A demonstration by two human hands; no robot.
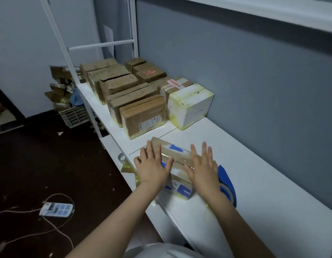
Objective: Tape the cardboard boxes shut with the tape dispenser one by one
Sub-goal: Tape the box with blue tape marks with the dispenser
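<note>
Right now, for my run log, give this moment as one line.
left hand: flat on cardboard box | right hand: flat on same box | tape dispenser: on table, right of box, unheld

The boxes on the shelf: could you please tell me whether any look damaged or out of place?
The box midway along the left row has a torn, gaping top flap, and loose boxes lie heaped beyond the far end of the shelf.

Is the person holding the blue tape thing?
No, the left hand and right hand lie flat on the box; the tape dispenser sits beside it.
</note>
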